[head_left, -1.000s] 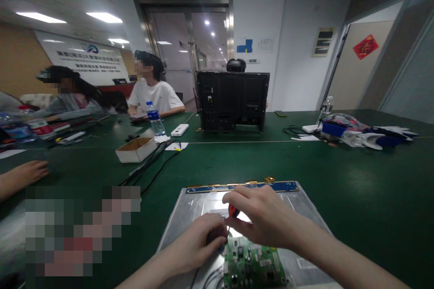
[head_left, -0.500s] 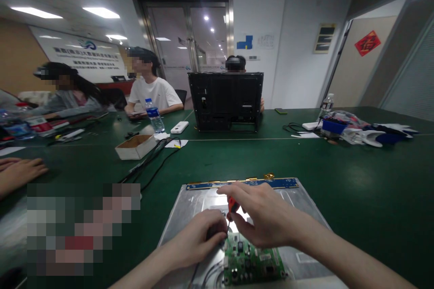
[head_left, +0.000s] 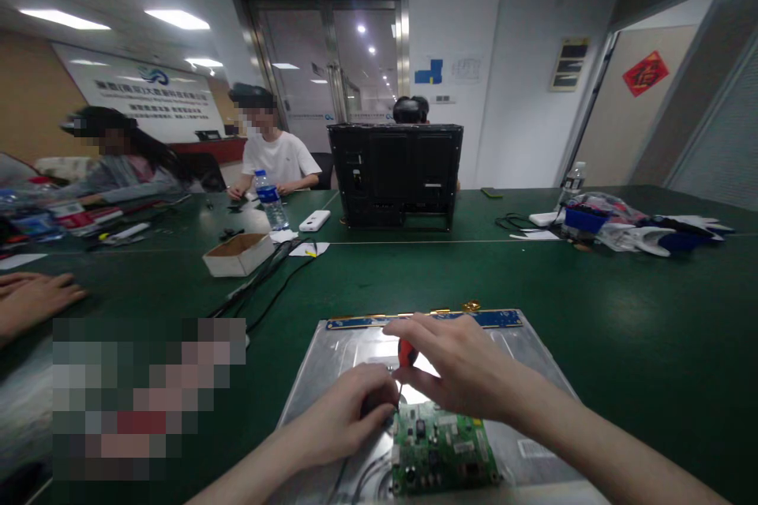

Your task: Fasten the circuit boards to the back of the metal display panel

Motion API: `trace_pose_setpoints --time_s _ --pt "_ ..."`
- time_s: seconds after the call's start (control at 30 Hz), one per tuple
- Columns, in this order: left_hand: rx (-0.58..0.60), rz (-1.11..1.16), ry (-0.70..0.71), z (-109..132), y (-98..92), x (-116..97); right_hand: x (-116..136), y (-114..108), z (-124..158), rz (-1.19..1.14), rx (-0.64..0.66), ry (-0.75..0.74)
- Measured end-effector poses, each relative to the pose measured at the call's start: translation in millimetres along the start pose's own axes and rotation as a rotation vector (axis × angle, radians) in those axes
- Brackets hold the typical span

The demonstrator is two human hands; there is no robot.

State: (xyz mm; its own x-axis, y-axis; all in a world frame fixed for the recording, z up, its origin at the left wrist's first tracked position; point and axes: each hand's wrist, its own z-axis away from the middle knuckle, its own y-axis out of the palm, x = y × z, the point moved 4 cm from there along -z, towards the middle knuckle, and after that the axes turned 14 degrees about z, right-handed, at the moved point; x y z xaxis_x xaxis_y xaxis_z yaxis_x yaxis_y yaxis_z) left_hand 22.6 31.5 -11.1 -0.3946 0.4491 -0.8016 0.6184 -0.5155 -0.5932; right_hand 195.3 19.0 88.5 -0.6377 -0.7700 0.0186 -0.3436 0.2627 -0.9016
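A silver metal panel (head_left: 332, 367) lies on the green table in front of me, with a blue strip board (head_left: 474, 320) along its far edge and a green circuit board (head_left: 441, 446) near me. My right hand (head_left: 459, 369) is closed around a small red-handled screwdriver (head_left: 406, 353), its tip pointing down at the circuit board's upper left corner. My left hand (head_left: 349, 414) is curled beside that corner, pinching something dark I cannot make out.
A black monitor back (head_left: 395, 173) stands mid-table. A cardboard box (head_left: 238, 253), black cables (head_left: 266, 284), a water bottle (head_left: 271, 201) and a white device (head_left: 314, 220) lie left of it. Gloves and bags (head_left: 628, 229) sit right. Other people sit left; one hand (head_left: 32, 296) rests nearby.
Both hands stay at the circuit board's corner with only slight shifts. The view has tilted a little. The person in white at the far left has leaned back.
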Motion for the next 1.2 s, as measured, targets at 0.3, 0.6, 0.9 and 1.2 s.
trace_pose_setpoints --time_s 0.3,0.6,0.9,1.2 --pt "-0.003 0.021 0.024 -2 -0.9 -3 2 -8 2 -0.069 -0.005 -0.006" --pt "-0.003 -0.001 0.019 -1 -0.3 0 0 -3 1 -0.019 -0.021 0.028" --pt "-0.013 -0.006 0.014 -1 -0.1 -1 -1 -3 1 -0.039 -0.024 -0.001" --pt "0.01 0.039 0.002 -2 -0.3 -4 2 -9 1 -0.083 0.0 0.016"
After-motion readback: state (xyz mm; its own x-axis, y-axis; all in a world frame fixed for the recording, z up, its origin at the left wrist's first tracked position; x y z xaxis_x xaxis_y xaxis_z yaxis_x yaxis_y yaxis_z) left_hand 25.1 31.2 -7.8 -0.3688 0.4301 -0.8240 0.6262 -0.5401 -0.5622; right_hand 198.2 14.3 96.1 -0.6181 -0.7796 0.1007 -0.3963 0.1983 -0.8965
